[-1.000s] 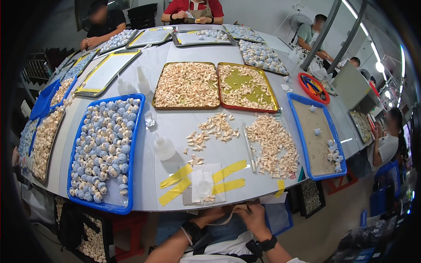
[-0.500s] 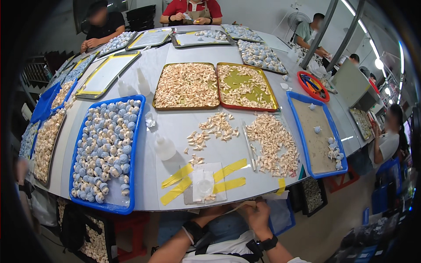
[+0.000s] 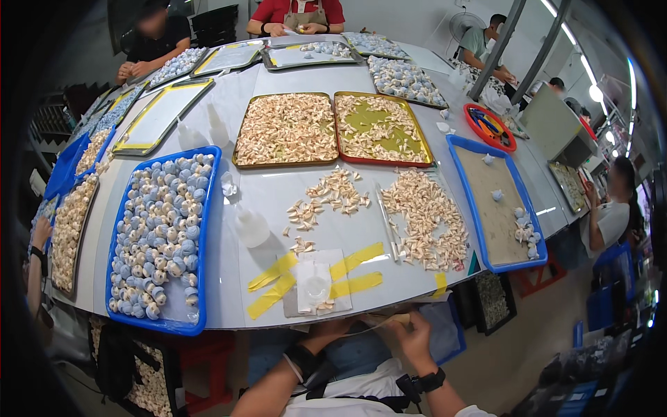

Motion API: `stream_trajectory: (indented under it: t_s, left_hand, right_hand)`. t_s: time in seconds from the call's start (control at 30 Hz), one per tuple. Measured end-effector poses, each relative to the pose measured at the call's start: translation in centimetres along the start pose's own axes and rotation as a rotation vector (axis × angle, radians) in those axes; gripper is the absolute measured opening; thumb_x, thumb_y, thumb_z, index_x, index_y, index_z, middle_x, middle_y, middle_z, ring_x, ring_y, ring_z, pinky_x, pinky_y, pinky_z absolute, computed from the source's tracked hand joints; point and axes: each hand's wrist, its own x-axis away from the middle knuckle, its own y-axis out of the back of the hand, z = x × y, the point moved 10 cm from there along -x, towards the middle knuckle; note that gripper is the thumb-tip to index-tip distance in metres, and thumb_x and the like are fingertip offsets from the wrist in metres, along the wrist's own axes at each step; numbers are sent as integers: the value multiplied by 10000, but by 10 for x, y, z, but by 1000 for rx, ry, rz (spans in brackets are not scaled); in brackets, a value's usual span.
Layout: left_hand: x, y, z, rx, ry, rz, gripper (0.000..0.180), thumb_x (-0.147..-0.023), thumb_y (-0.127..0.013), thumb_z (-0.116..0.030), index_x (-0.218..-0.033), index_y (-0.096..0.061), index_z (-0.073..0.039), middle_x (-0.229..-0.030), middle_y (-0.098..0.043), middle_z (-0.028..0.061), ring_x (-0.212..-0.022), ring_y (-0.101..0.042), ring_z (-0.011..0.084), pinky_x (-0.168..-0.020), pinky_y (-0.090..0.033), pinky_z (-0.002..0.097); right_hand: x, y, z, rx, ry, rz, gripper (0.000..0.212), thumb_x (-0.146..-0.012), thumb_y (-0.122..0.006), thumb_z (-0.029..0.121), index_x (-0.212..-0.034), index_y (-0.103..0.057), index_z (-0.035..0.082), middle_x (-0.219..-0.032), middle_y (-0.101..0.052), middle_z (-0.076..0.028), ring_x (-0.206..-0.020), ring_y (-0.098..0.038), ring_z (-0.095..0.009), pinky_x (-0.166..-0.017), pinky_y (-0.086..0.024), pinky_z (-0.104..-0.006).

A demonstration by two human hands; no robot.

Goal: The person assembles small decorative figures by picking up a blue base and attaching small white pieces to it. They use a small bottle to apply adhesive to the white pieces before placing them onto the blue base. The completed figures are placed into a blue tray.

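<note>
a workshop: people [image 3: 167, 35] sit round a table [image 3: 229, 292] of trays [image 3: 492, 226] holding small parts [image 3: 288, 125].

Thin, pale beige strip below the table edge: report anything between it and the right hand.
Nothing visible is: the bare right hand holds the thin, pale beige strip. The white tabletop's near edge partly hides the bare left hand, so its contact with the strip cannot be told.

far left | co-worker's hand [image 3: 42, 232] | farther forward now — alongside the dark-rimmed tray [image 3: 86, 242]
</note>
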Motion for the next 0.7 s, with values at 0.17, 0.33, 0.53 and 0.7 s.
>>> stream_trajectory:
  t_s: [0.17,0.33,0.53,0.7]
  left_hand:
    - [-3,-19,2,43,-30,99,410,-879,-505,-396,-1135,-563,-82,-1143,-563,144,-1039,-538,327,-906,-411,394]
    - [2,-20,-8,192,-104,192,346,-882,-508,-314,-1139,-556,-87,-1154,-559,150,-1046,-540,324,-900,-420,378]
    - [1,-16,-6,129,-82,125,336,-865,-549,-296,-1114,-574,-71,-1097,-588,130,-1026,-547,285,-887,-426,342]
    - [-1,-14,0,179,-59,94,427,-884,-498,-395,-1139,-553,-56,-1128,-574,144,-1039,-540,303,-903,-417,362]
  right_hand:
    - [1,-2,13,56,57,-15,106,-692,-695,32,-761,-625,-8,-717,-598,-116,-646,-564,-213,-608,-441,-286]
    - [2,-16,24,82,31,1,130,-669,-730,60,-730,-630,4,-667,-591,-123,-611,-558,-242,-560,-432,-311]
    - [0,-21,9,41,71,10,181,-635,-768,95,-695,-618,12,-627,-575,-131,-576,-563,-279,-523,-427,-334]
    - [-5,-25,16,102,51,59,135,-661,-748,77,-720,-660,-7,-665,-638,-117,-574,-601,-207,-547,-445,-295]
